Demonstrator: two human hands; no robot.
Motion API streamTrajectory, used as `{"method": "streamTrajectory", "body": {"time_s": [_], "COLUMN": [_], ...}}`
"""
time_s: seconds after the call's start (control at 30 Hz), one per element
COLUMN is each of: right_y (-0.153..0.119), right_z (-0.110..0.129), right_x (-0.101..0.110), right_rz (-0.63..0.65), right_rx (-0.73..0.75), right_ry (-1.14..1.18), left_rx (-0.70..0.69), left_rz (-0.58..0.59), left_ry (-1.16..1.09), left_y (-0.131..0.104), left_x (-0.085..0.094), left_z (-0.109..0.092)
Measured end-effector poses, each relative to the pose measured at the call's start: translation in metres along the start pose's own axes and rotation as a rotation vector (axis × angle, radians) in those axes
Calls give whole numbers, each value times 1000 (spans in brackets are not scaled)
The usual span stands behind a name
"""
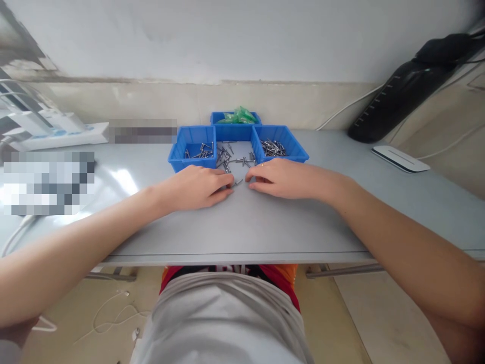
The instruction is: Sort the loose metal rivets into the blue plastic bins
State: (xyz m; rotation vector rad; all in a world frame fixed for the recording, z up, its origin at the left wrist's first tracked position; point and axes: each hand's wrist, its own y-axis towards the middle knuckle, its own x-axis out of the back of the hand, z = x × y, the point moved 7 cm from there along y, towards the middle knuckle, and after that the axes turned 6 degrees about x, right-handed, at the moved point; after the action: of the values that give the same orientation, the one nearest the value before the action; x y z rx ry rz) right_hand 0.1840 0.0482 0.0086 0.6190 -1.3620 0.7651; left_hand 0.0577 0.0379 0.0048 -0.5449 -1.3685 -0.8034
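- Curling at frame centre, the left hand (199, 187) is being held low, grip unclear.
- The right hand (284, 178) is being held narrowly open.
- Light pinching is being favoured by the pin (238, 182).

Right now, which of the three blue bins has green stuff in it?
The rear bin, against the wall between the other two; the left and right bins hold loose metal pieces.

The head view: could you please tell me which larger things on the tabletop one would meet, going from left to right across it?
White power strip → left blue bin → rear blue bin with green packets → right blue bin → black bottle.
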Motion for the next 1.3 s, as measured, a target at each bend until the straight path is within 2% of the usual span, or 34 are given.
{"method": "streamTrajectory", "body": {"time_s": [1.3], "right_y": [0], "right_z": [1], "right_x": [0], "right_rz": [-2], "right_rx": [-18], "right_ry": [-12], "left_rx": [19], "left_rz": [19], "left_ry": [-16], "left_y": [0], "left_x": [0], "left_z": [0]}}
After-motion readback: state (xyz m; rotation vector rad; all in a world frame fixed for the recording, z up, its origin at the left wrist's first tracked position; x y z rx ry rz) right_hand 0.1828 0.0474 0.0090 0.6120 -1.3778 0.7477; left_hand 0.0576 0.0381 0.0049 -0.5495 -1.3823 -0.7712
